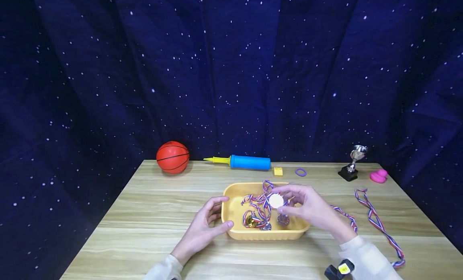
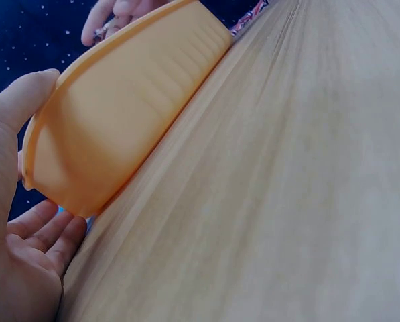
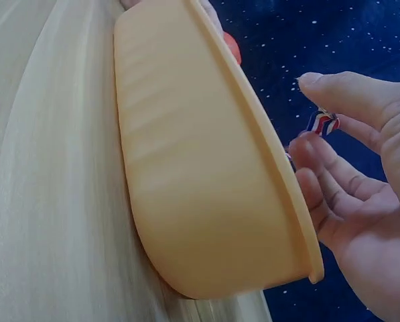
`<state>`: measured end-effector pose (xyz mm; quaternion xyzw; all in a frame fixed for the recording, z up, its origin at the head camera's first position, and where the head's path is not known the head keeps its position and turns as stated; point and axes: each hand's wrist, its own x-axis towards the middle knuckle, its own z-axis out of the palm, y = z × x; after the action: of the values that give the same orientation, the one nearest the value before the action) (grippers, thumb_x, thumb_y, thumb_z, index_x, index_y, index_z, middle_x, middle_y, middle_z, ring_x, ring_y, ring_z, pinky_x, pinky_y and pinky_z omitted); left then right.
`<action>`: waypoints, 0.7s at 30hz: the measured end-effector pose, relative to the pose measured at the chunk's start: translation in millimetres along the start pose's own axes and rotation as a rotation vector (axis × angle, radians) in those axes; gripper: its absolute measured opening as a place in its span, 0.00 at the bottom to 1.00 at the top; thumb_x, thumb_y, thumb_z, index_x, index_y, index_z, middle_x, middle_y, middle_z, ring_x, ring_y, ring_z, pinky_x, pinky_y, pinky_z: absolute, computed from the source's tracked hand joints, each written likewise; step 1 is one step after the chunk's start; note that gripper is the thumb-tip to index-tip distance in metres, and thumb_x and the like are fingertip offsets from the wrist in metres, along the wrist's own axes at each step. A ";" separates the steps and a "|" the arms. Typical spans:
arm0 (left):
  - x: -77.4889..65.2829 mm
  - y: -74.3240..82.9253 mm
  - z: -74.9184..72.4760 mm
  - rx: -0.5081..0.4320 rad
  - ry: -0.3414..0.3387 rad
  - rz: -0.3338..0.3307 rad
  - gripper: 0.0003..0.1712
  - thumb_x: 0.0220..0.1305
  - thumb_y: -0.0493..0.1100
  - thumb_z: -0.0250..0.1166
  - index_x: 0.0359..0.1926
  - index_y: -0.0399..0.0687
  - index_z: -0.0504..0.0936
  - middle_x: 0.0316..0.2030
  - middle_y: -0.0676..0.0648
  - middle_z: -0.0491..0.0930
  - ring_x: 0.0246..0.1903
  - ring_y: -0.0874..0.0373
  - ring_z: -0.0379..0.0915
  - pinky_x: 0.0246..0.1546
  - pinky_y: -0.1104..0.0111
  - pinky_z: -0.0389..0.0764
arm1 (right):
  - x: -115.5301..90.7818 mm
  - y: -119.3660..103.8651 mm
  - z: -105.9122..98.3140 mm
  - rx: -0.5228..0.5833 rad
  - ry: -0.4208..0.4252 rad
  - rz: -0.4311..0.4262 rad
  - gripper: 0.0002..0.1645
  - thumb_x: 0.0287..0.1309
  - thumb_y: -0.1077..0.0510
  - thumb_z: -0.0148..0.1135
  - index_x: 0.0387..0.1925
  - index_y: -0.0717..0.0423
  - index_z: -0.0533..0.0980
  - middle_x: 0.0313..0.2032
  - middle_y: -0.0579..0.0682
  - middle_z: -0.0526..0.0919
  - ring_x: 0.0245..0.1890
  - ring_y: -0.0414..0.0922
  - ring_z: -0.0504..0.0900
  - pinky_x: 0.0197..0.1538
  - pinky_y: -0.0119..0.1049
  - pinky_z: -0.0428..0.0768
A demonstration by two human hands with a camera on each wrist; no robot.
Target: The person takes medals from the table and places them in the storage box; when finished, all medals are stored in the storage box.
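Note:
A shallow yellow plastic bin [image 1: 260, 234] stands on the table. My left hand [image 1: 203, 228] grips its left end, the thumb [image 2: 35, 94] at the rim and the other fingers about the outer corner. Over the bin's right half, my right hand [image 1: 305, 203] holds a shiny medal [image 1: 276, 200] between thumb and fingers. Its striped ribbon [image 3: 323, 123] shows between the fingers in the right wrist view. Inside the bin lie a gold medal [image 1: 251, 221], a silver medal [image 1: 266, 226] and a darker medal [image 1: 283, 219] among tangled red, white and blue ribbons.
Along the back are a red basketball [image 1: 173, 157], a blue and yellow hand pump [image 1: 250, 162], a yellow block [image 1: 278, 171], a purple ring [image 1: 300, 172], a silver trophy [image 1: 352, 165] and a pink object [image 1: 378, 176]. A striped ribbon [image 1: 380, 225] stretches across the table's right side.

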<state>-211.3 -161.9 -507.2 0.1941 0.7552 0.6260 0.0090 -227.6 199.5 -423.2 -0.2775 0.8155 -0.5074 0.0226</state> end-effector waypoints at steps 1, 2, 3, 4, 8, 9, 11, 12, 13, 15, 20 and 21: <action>-0.1 0.0 -0.2 0.001 -0.001 0.002 0.42 0.68 0.41 0.81 0.78 0.50 0.73 0.75 0.36 0.77 0.74 0.40 0.74 0.73 0.64 0.77 | -0.4 0.2 0.4 -0.011 -0.001 -0.001 0.31 0.64 0.61 0.81 0.67 0.58 0.84 0.55 0.56 0.90 0.43 0.48 0.88 0.43 0.37 0.88; -0.1 0.1 -0.2 0.000 -0.001 0.002 0.42 0.67 0.41 0.81 0.77 0.51 0.73 0.75 0.36 0.77 0.74 0.40 0.74 0.73 0.64 0.77 | -0.7 0.4 0.7 -0.016 -0.001 0.004 0.31 0.64 0.61 0.81 0.67 0.58 0.84 0.55 0.57 0.90 0.42 0.48 0.88 0.43 0.37 0.88; -0.1 0.3 -0.2 -0.001 -0.001 0.002 0.41 0.67 0.41 0.81 0.77 0.51 0.73 0.75 0.36 0.77 0.74 0.40 0.74 0.73 0.64 0.77 | -1.0 0.0 1.0 -0.024 0.000 0.007 0.31 0.64 0.61 0.81 0.67 0.58 0.84 0.55 0.59 0.90 0.41 0.47 0.87 0.42 0.36 0.88; -0.2 0.4 -0.2 0.000 -0.001 0.001 0.41 0.67 0.41 0.81 0.77 0.52 0.73 0.75 0.36 0.77 0.74 0.40 0.74 0.73 0.64 0.77 | -1.4 -0.1 1.0 -0.028 0.000 0.009 0.31 0.64 0.61 0.81 0.67 0.58 0.83 0.55 0.61 0.89 0.40 0.47 0.87 0.41 0.35 0.88; 0.0 0.9 0.3 0.001 0.000 -0.005 0.42 0.67 0.41 0.81 0.78 0.50 0.73 0.74 0.37 0.77 0.74 0.40 0.74 0.73 0.64 0.77 | -2.4 -0.1 0.1 -0.026 0.004 0.016 0.32 0.64 0.61 0.81 0.68 0.59 0.83 0.55 0.67 0.86 0.38 0.46 0.87 0.37 0.34 0.87; 0.1 1.0 0.5 0.001 0.001 -0.006 0.42 0.67 0.41 0.81 0.78 0.50 0.73 0.74 0.37 0.77 0.74 0.40 0.75 0.73 0.64 0.77 | -2.6 0.0 -0.4 -0.021 0.006 0.013 0.32 0.64 0.61 0.81 0.68 0.59 0.83 0.56 0.68 0.86 0.38 0.46 0.87 0.37 0.34 0.87; 0.3 1.1 0.7 0.001 0.000 -0.006 0.42 0.67 0.41 0.81 0.78 0.50 0.73 0.74 0.37 0.77 0.74 0.40 0.75 0.73 0.63 0.77 | -3.0 -0.1 -1.6 -0.016 0.014 0.009 0.31 0.64 0.61 0.81 0.68 0.58 0.83 0.57 0.68 0.86 0.39 0.48 0.88 0.39 0.34 0.88; 0.4 1.2 0.8 0.001 -0.001 -0.006 0.43 0.67 0.41 0.82 0.78 0.49 0.72 0.74 0.37 0.77 0.74 0.40 0.75 0.73 0.63 0.77 | -3.5 -0.5 -2.4 -0.012 0.019 0.007 0.31 0.65 0.61 0.80 0.68 0.57 0.83 0.58 0.68 0.86 0.40 0.49 0.88 0.40 0.35 0.88; 0.5 1.2 0.9 0.001 0.000 -0.005 0.43 0.67 0.41 0.82 0.78 0.49 0.73 0.74 0.37 0.77 0.74 0.40 0.75 0.73 0.63 0.77 | -4.1 -0.9 -3.2 -0.009 0.026 0.007 0.31 0.65 0.61 0.81 0.68 0.56 0.83 0.58 0.67 0.86 0.41 0.49 0.88 0.41 0.36 0.89; 0.6 1.0 0.8 0.000 -0.002 -0.001 0.43 0.67 0.41 0.82 0.78 0.49 0.73 0.75 0.36 0.77 0.74 0.40 0.74 0.74 0.63 0.77 | -6.0 -1.9 -5.1 -0.017 0.045 -0.004 0.30 0.65 0.60 0.80 0.67 0.55 0.83 0.60 0.64 0.87 0.45 0.49 0.88 0.44 0.37 0.89; 0.4 -0.5 0.0 0.004 -0.003 0.005 0.42 0.67 0.41 0.81 0.78 0.49 0.72 0.75 0.36 0.77 0.75 0.39 0.74 0.74 0.62 0.76 | -12.2 -3.6 -11.5 -0.019 0.103 -0.051 0.30 0.66 0.62 0.80 0.68 0.56 0.83 0.62 0.55 0.88 0.55 0.46 0.87 0.53 0.37 0.89; 0.3 -0.7 -0.2 0.005 -0.003 0.004 0.42 0.67 0.41 0.81 0.78 0.49 0.72 0.75 0.37 0.77 0.75 0.40 0.74 0.74 0.62 0.76 | -13.6 -3.9 -13.1 -0.012 0.113 -0.060 0.30 0.66 0.62 0.80 0.68 0.57 0.82 0.63 0.54 0.88 0.55 0.44 0.87 0.54 0.37 0.89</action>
<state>-211.8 -162.1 -507.8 0.1967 0.7562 0.6240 0.0081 -218.6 215.4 -416.9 -0.2728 0.8099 -0.5177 -0.0404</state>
